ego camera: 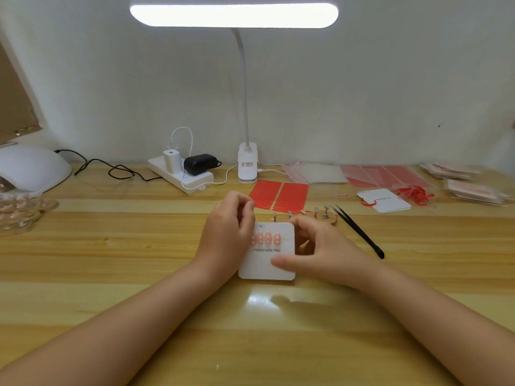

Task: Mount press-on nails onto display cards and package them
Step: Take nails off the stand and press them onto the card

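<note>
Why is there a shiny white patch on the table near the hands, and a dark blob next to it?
Head view: the patch is the lamp mirrored as glare on the wooden table; the blob is the right hand casting its shadow below the white card.

Lit desk lamp (246, 162) clipped at table's 12 o'clock edge, light bar overhead. Power strip (181, 174) at 11 o'clock, carrying white charger (171, 160) and black adapter (200, 163) side by side. Black cable (111, 169) snakes left from strip toward white domed machine (30, 168) at 10 o'clock. Wooden table (111, 260) under all. White wall (362, 93) behind.
</note>
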A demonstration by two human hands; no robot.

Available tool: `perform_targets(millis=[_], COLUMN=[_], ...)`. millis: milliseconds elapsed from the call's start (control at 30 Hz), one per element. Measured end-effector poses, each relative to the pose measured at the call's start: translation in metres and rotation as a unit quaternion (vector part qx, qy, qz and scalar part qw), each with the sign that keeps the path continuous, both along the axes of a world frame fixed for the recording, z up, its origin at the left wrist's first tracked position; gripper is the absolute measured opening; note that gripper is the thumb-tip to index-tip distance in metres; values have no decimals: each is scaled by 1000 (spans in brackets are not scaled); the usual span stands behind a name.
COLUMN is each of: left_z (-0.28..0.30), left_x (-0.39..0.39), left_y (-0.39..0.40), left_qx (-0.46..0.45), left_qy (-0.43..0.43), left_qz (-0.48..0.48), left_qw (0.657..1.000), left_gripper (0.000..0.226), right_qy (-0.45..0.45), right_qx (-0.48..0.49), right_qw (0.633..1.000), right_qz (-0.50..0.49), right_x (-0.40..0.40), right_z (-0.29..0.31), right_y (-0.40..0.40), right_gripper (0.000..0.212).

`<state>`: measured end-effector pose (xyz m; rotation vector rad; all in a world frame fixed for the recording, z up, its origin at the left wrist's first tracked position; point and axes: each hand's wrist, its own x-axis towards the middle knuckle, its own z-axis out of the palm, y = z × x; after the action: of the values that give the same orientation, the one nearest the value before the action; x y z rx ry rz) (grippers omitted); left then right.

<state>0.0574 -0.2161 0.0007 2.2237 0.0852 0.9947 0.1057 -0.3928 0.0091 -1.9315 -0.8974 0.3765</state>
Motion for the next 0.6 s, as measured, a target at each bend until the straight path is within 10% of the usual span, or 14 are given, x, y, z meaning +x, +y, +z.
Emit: perform_targets(millis=[600], left_z=[48], left_x=[-19], left_y=[-8], left_qx=[-144], left_qy=[-138], left_qz=[-88], left_qw=[976], left_gripper=[7], right_qy=[51], right_qx=[203], right_qw=[973], right_qz=[-95], right_x=[-10], right_z=[39], right_y=[2], right_gripper=[17])
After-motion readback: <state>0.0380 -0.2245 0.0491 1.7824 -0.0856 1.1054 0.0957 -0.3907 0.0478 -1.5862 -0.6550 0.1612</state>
